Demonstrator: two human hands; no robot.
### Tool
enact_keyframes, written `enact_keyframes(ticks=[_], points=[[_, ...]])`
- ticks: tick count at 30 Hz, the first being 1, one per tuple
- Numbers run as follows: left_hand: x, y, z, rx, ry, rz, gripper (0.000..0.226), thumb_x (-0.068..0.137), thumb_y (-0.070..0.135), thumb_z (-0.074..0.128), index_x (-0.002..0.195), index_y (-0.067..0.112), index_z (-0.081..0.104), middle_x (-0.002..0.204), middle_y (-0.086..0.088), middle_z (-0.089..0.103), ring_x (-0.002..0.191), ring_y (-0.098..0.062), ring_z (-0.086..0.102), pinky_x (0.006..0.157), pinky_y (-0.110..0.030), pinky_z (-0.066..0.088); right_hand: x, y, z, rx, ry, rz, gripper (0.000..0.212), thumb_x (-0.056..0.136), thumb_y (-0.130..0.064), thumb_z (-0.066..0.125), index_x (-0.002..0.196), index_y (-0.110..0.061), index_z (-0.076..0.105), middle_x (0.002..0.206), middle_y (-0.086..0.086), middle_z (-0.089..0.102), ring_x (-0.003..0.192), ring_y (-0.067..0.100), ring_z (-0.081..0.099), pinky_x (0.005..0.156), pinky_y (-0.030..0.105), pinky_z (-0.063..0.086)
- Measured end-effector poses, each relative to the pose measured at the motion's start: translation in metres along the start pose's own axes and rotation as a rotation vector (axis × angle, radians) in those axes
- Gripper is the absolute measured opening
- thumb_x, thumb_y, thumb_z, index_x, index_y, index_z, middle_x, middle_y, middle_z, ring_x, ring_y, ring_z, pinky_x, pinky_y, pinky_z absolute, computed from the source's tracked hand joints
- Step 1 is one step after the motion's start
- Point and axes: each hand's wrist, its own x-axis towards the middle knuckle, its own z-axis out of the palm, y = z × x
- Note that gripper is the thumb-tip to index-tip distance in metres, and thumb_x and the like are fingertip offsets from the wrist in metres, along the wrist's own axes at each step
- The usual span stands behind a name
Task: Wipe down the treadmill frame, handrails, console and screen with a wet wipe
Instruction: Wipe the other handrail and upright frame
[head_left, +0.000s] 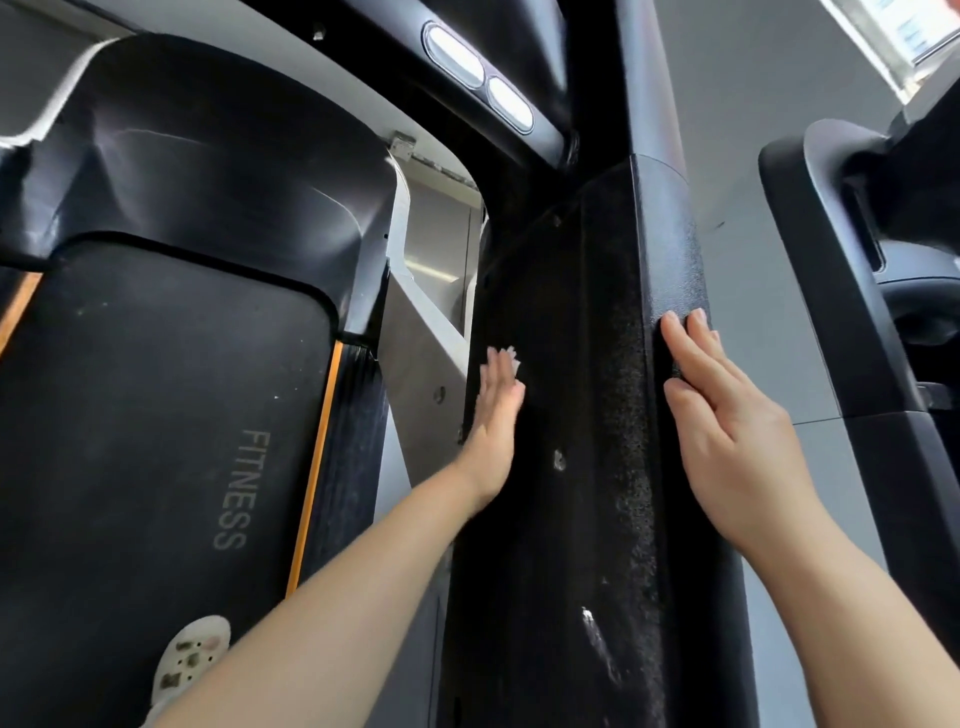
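Two hands flat against the black treadmill upright (582, 415), one on each side.

Head view: the upright has a rough, speckled black surface; to its left lie the running belt (156, 415) marked FITNESS, an orange edge strip (316, 467) and grey floor (810, 467). The left hand (493, 431) presses the white wet wipe (511, 358) against the upright's left face, fingers (496, 371) straight. The right hand (727, 415) rests on the right edge, fingers (685, 343) extended, grasping nothing.
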Motion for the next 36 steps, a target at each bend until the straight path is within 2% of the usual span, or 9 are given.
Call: enact_keyframes(ticks=[4, 6, 10, 14, 20, 25, 28, 33, 36], points=[[-0.01, -0.026, -0.013, -0.089, 0.114, -0.254, 0.05, 0.102, 0.039, 0.014, 0.15, 0.027, 0.002, 0.158, 0.008, -0.002, 0.146, -0.014, -0.002, 0.118, -0.042, -0.002, 0.0, 0.0, 0.0, 0.005, -0.014, 0.005, 0.05, 0.099, -0.012, 0.037, 0.143, -0.036, 0.035, 0.139, -0.03, 0.016, 0.141, -0.005, 0.012, 0.088, -0.009, 0.006], [-0.027, -0.028, -0.006, -0.076, 0.108, -0.264, 0.051, 0.102, 0.038, 0.013, 0.149, 0.026, -0.002, 0.157, 0.009, -0.008, 0.145, -0.011, -0.007, 0.118, -0.041, -0.005, -0.001, 0.0, -0.001, -0.007, -0.021, 0.001, 0.05, 0.099, -0.013, 0.036, 0.143, -0.037, 0.034, 0.139, -0.031, 0.015, 0.14, -0.006, 0.011, 0.087, -0.01, 0.006], [-0.061, 0.001, 0.018, 0.092, -0.038, 0.024, 0.059, 0.09, 0.068, 0.012, 0.136, 0.042, -0.015, 0.149, 0.023, -0.025, 0.137, 0.006, -0.022, 0.115, -0.025, -0.01, -0.001, 0.0, -0.001, -0.024, -0.026, 0.003, 0.05, 0.099, -0.013, 0.036, 0.143, -0.037, 0.033, 0.143, -0.028, 0.017, 0.141, -0.005, 0.011, 0.086, -0.011, 0.005], [-0.072, 0.005, 0.025, 0.355, -0.139, 0.278, 0.059, 0.082, 0.059, 0.004, 0.133, 0.044, -0.022, 0.144, 0.028, -0.032, 0.133, 0.011, -0.026, 0.11, -0.012, -0.015, -0.001, -0.002, -0.002, -0.046, -0.02, -0.006, 0.05, 0.099, -0.012, 0.035, 0.143, -0.035, 0.034, 0.152, -0.019, 0.02, 0.142, -0.002, 0.013, 0.089, -0.008, 0.006], [-0.079, -0.04, 0.007, 0.093, -0.019, -0.098, 0.045, 0.087, 0.061, 0.015, 0.124, 0.054, -0.01, 0.146, 0.026, -0.021, 0.139, 0.002, -0.017, 0.113, -0.023, -0.008, -0.002, -0.006, -0.005, -0.052, -0.039, -0.001, 0.049, 0.1, -0.012, 0.035, 0.144, -0.034, 0.032, 0.154, -0.016, 0.018, 0.142, -0.001, 0.012, 0.101, 0.008, 0.009], [-0.103, -0.032, 0.023, 0.204, -0.077, 0.045, 0.061, 0.072, 0.072, 0.007, 0.123, 0.052, -0.019, 0.137, 0.034, -0.033, 0.128, 0.018, -0.027, 0.107, -0.011, -0.013, -0.003, -0.007, -0.006, -0.055, -0.042, 0.009, 0.05, 0.1, -0.012, 0.035, 0.145, -0.034, 0.032, 0.155, -0.016, 0.018, 0.142, -0.001, 0.012, 0.1, 0.006, 0.008], [-0.084, -0.039, 0.017, 0.202, -0.081, 0.053, 0.056, 0.084, 0.066, 0.011, 0.13, 0.049, -0.016, 0.138, 0.033, -0.028, 0.133, 0.012, -0.024, 0.111, -0.016, -0.011, -0.002, -0.007, -0.006, -0.053, -0.05, 0.011, 0.05, 0.1, -0.012, 0.035, 0.145, -0.034, 0.032, 0.154, -0.016, 0.018, 0.142, -0.001, 0.012, 0.101, 0.006, 0.008], [-0.063, -0.09, -0.013, -0.04, 0.06, -0.5, 0.07, 0.094, 0.062, 0.019, 0.152, 0.024, 0.009, 0.159, 0.003, 0.008, 0.145, -0.017, 0.009, 0.118, -0.039, 0.008, -0.004, -0.008, -0.006, -0.046, -0.05, 0.014, 0.05, 0.1, -0.013, 0.034, 0.145, -0.036, 0.03, 0.154, -0.018, 0.017, 0.142, -0.002, 0.011, 0.103, 0.009, 0.008], [-0.059, -0.091, -0.006, -0.159, 0.1, -0.512, 0.077, 0.09, 0.069, 0.023, 0.152, 0.024, 0.013, 0.158, 0.001, 0.014, 0.144, -0.018, 0.015, 0.119, -0.043, 0.01, -0.003, -0.007, -0.006, -0.049, -0.048, 0.009, 0.051, 0.1, -0.013, 0.033, 0.145, -0.036, 0.03, 0.154, -0.018, 0.017, 0.142, -0.002, 0.011, 0.103, 0.009, 0.008]])
